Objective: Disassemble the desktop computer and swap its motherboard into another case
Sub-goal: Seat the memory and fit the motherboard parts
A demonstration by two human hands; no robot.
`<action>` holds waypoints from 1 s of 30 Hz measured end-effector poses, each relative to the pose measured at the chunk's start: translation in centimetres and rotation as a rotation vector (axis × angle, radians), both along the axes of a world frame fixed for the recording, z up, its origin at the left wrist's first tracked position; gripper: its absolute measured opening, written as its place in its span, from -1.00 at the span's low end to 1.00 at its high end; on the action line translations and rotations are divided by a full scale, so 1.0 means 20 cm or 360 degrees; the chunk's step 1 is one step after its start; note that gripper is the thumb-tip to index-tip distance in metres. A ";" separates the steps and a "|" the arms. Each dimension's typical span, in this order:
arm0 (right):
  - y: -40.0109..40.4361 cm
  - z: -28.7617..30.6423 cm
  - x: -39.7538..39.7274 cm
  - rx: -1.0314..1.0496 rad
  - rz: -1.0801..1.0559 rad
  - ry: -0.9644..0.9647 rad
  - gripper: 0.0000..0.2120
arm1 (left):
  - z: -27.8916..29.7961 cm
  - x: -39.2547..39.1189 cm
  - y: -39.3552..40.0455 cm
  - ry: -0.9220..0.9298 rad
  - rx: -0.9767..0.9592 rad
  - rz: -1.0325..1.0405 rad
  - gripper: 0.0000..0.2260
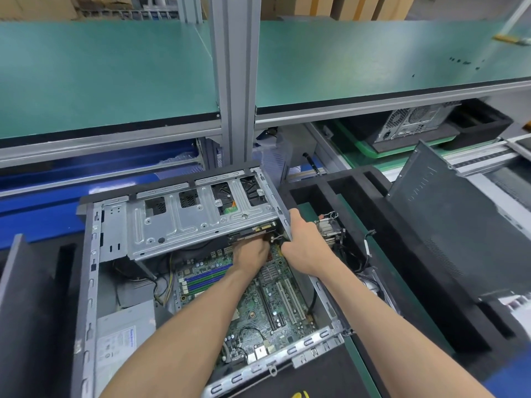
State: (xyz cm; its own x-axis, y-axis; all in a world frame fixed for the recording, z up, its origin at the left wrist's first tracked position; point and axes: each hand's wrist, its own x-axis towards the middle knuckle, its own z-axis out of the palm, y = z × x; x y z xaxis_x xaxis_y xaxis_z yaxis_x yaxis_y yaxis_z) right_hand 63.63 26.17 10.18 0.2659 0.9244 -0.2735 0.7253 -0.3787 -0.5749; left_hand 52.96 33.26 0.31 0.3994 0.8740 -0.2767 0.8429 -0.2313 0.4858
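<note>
Head view: an open desktop case (89,282) lies on its side on the bench, and everything else is placed from it. Inside, on its floor, sits the green motherboard (258,305), with blue and green memory slots toward the case's left half and white expansion slots toward its right wall. Left of the board, in the case's near-left corner, is the grey power supply (123,337). A silver drive cage (189,219) is tilted up over the far half of the case.

The left hand (250,251) reaches under the raised right end of the cage, above the board; its fingers are hidden beneath the metal, so whether they are curled or holding anything cannot be told. The right hand (304,245) grips the cage's right edge, with its fingers wrapped around the rim.

Just right of the case, black foam trays (402,254) hold a heatsink with cables (329,229). Further right leans a dark side panel (459,225). Beyond that, under the green shelf (115,76), stands another computer case (413,122).
</note>
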 end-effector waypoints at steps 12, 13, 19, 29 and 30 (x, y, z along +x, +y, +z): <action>-0.01 0.00 0.00 0.0008 -0.0010 0.0014 -0.46 | 0.00 -0.03 0.03 -0.0099 -0.0259 0.0249 -0.64; -0.01 0.00 0.00 0.0008 -0.0016 0.0017 -0.46 | -0.01 -0.05 0.03 -0.0105 -0.0269 0.0287 -0.63; -0.01 0.00 0.00 0.0000 -0.0014 0.0038 -0.46 | -0.01 -0.06 0.04 -0.0283 -0.0331 0.0432 -0.65; -0.01 0.01 0.00 -0.0003 -0.0002 0.0034 -0.53 | 0.09 -0.05 -0.01 -0.0136 -0.0351 0.0056 -0.55; -0.01 0.01 0.00 -0.0002 0.0001 0.0034 -0.52 | 0.08 -0.04 -0.01 -0.0178 -0.0282 0.0081 -0.54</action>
State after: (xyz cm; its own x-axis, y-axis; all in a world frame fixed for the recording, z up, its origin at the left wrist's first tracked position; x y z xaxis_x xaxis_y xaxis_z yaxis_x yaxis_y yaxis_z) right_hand 63.64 25.97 10.41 0.2595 0.9242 -0.2801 0.7132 -0.3790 -0.5897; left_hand 52.11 32.97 1.87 0.3930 0.8354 -0.3842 0.7898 -0.0927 0.6063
